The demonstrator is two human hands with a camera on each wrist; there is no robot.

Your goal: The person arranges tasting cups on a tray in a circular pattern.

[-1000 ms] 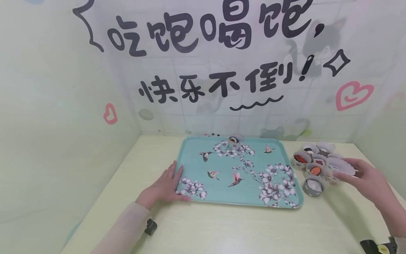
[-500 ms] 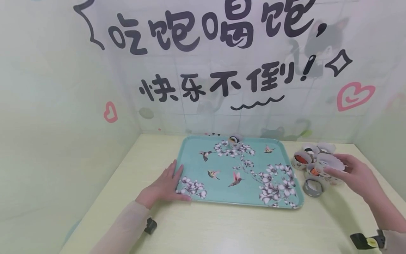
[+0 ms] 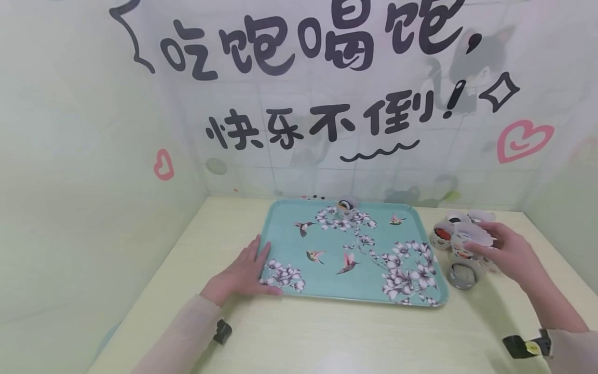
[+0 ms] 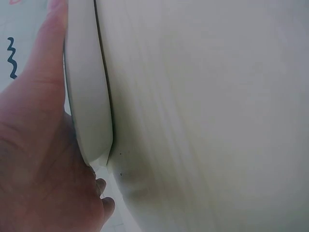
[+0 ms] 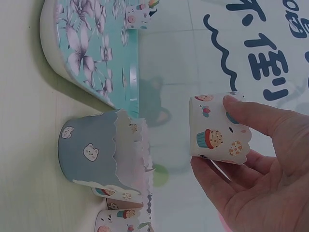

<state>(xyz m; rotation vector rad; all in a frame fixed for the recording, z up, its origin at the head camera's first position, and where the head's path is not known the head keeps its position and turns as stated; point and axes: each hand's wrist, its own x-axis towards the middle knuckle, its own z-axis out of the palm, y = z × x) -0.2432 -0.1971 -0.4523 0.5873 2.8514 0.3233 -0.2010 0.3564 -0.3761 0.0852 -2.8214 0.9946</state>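
At the right end of the tabletop (image 3: pixel 327 337), lifted clear of the surface: a white paper cupcake cup (image 5: pixel 219 128), scalloped at the rim, printed with small cupcakes, pinched between thumb and fingers of the right hand (image 3: pixel 506 252), grip clamped on its thin fluted wall. Just below and beside it, a cluster of other cups (image 3: pixel 455 244), some with red or orange filling, packed close together; nearest the front, a grey cup (image 5: pixel 87 150) with little bear faces, round and squat, standing on the tabletop and touching a frilly white neighbour. Left of the cluster, just apart from it, a rectangular teal tray (image 3: pixel 289 244), glossy, with rounded corners and a raised lip, patterned with hummingbirds and pale blossoms. At its far edge, one small cup (image 3: pixel 345 206) alone. At the tray's near left corner, the left hand (image 3: pixel 240 275) laid flat, fingers straight, grip apart, pressed against the smooth pale rim. Pale yellow-cream tabletop with faint wood grain underneath.
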